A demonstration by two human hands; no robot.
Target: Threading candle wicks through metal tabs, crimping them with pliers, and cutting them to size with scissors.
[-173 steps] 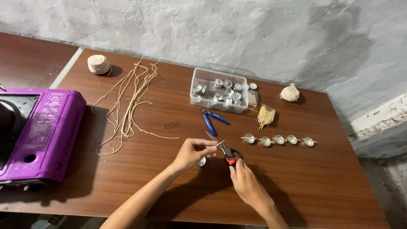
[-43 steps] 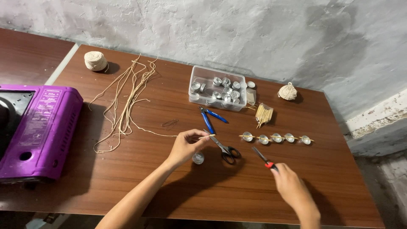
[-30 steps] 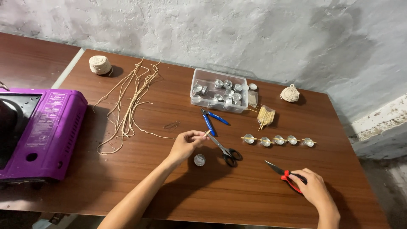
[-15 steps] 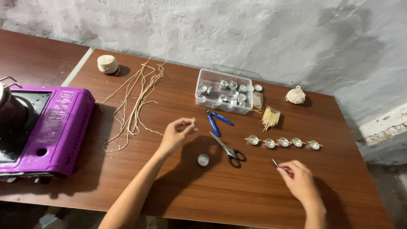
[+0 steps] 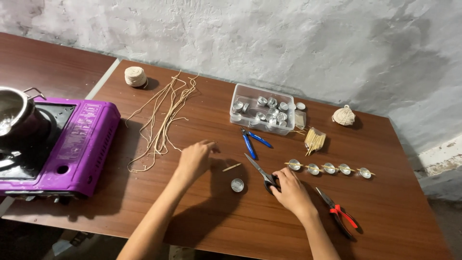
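Head view: your right hand (image 5: pixel 291 190) grips the scissors (image 5: pixel 262 172); left hand (image 5: pixel 195 159), loosely curled, empty; five cups (image 5: pixel 329 168) at 3 o'clock strung, one cup (image 5: pixel 237 185) left.

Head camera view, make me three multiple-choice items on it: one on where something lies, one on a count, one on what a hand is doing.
1. Where do the red-handled pliers lie?
A. inside the clear plastic box
B. on the table right of the right hand
C. on the purple stove

2. How many small metal cups sit in the row with sticks laid across them?
A. three
B. five
C. eight

3. What is the right hand doing?
A. resting on the handles of the black scissors
B. holding a ball of twine
C. lifting the pot

Answers:
1. B, the pliers lie on the wooden table just right of that hand, untouched.
2. B, five cups show in the line.
3. A, its fingers cover the scissor handles, while the blades point away on the table.
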